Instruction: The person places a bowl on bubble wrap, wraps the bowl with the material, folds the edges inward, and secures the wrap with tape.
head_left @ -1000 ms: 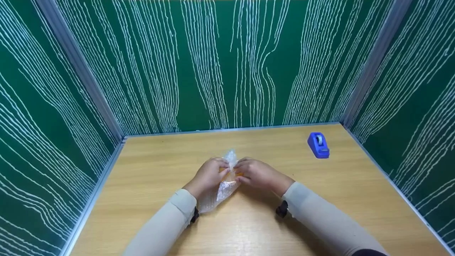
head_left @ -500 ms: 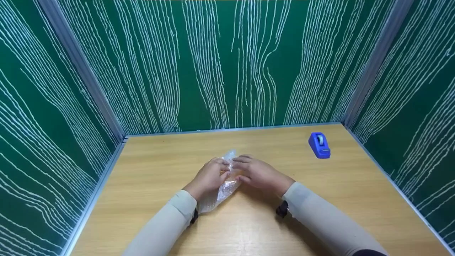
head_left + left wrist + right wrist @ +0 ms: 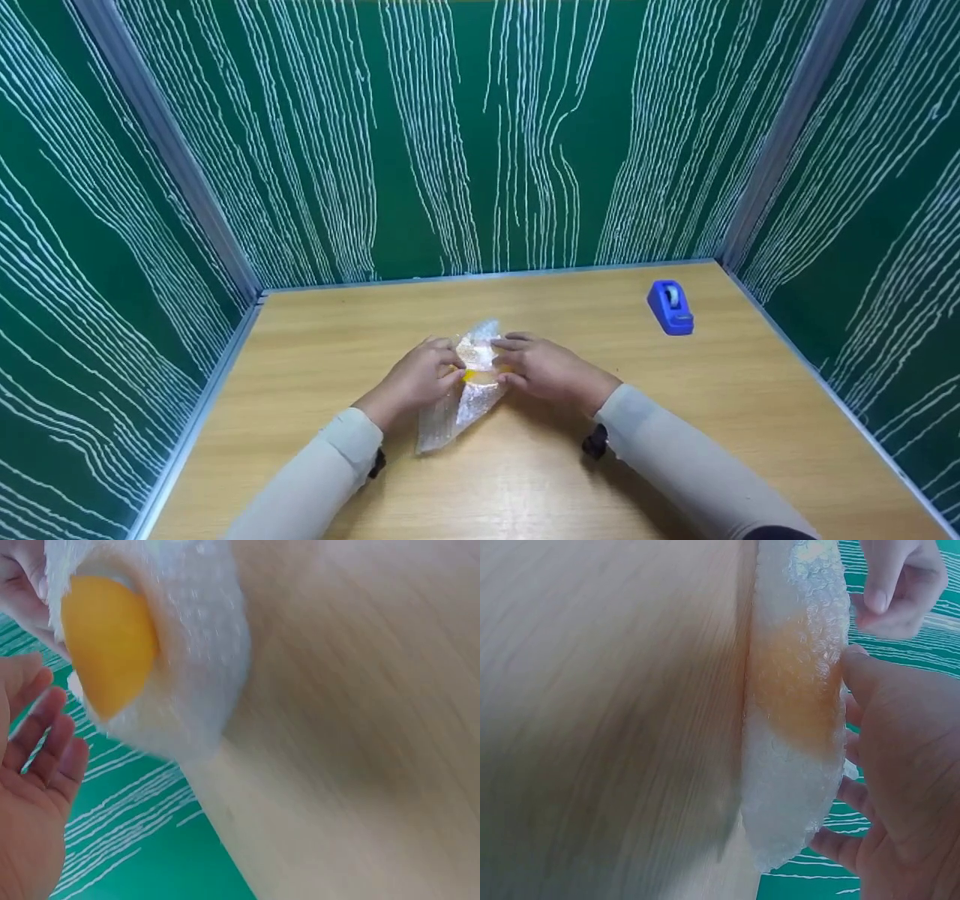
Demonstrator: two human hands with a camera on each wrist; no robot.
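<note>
Clear bubble wrap (image 3: 480,405) lies on the table, loosely folded around a yellow-orange thing (image 3: 111,645). That thing's smooth rounded face shows at the wrap's open side in the left wrist view; its kind cannot be told. My left hand (image 3: 420,379) is at the left side of the bundle; the left wrist view shows its fingers relaxed and apart from the wrap. On the other side my right hand (image 3: 551,371) rests fairly straight fingers and thumb on the wrap. Orange shows blurred through the wrap in the right wrist view.
A blue tape dispenser (image 3: 671,307) with a roll of tape stands at the table's back right. Green panels (image 3: 480,150) with wavy white lines border the wooden table (image 3: 337,322) at the back and both sides.
My left hand has moved left, away from the wrap's middle. The upper flap has spread wider, and yellow shows at the left edge. My right hand has stayed nearly in place.
</note>
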